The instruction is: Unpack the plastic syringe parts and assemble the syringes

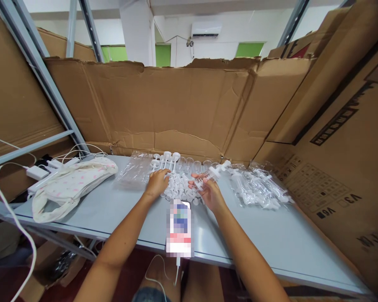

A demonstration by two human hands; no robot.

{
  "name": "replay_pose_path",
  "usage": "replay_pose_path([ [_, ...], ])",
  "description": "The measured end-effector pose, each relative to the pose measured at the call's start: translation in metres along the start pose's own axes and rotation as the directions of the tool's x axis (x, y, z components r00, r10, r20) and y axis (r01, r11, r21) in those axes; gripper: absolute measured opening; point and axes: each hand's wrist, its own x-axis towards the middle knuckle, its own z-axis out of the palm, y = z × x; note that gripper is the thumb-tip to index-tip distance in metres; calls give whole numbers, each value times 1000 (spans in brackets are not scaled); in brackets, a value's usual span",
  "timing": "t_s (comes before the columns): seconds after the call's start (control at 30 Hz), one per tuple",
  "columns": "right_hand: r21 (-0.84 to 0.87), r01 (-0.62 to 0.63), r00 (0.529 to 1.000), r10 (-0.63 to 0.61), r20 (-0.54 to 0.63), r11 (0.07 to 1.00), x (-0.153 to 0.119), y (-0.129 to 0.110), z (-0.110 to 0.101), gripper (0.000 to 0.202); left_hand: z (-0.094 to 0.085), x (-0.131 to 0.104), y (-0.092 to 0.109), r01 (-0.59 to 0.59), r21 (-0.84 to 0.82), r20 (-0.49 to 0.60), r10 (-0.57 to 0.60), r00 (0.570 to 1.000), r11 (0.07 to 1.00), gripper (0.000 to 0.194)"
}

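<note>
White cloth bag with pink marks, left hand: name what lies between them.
Crumpled clear plastic packaging lies there on the grey tabletop, seen in the head view.

Worn on the head, one camera looks forward and down.

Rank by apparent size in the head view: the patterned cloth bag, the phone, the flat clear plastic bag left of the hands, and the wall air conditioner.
1. Cloth bag
2. Phone and clear plastic bag: too alike to rank
3. Air conditioner, looking smallest, though farthest away
</note>
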Motion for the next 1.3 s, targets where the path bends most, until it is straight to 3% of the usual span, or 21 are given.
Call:
replay_pose_path([
  [0.1, -33, -33, 995, 36, 90, 999, -1, -1, -2, 31, 4, -1, 11, -22, -317, 51, 40, 998, 948, 27],
  [0.17, -96, -65, 983, 81, 165, 993, -2, 1, -3, 38, 7, -6, 21, 42, -585, 183, 82, 980, 810, 39],
  [0.23, -159, -127, 954, 164, 250, 979, -4, 4, -2, 47, 9, -13, 33, 169, -771, 330, 158, 931, 614, 54],
  [0.33, -164, -235, 890, 280, 360, 958, -8, 12, 2, 52, 11, -27, 49, 346, -864, 443, 229, 867, 365, 67],
  [0.43, -128, -313, 857, 338, 389, 941, -10, 16, 6, 51, 14, -37, 59, 398, -887, 441, 170, 881, 234, 59],
  [0.57, -180, -290, 885, 335, 322, 940, -9, 19, 9, 44, 22, -41, 62, 366, -900, 384, 34, 923, 239, 47],
  [0.7, -309, -132, 947, 212, 241, 942, -6, 23, 11, 37, 27, -41, 63, 341, -905, 333, -74, 940, 254, 40],
  [0.9, -405, -34, 973, 123, 194, 914, -5, 22, 10, 35, 26, -36, 60, 365, -889, 374, -20, 927, 275, 44],
  [1.03, -461, -6, 988, 77, 135, 887, -2, 18, 2, 32, 22, -26, 52, 329, -891, 334, -40, 942, 314, 51],
  [1.2, -516, -20, 985, 106, 139, 857, 0, 13, -4, 33, 9, -15, 46, 301, -897, 284, -99, 954, 323, 57],
  [1.3, -579, -15, 974, 142, 176, 815, 0, 13, -4, 34, 1, -13, 45, 279, -880, 260, -102, 960, 384, 48],
])
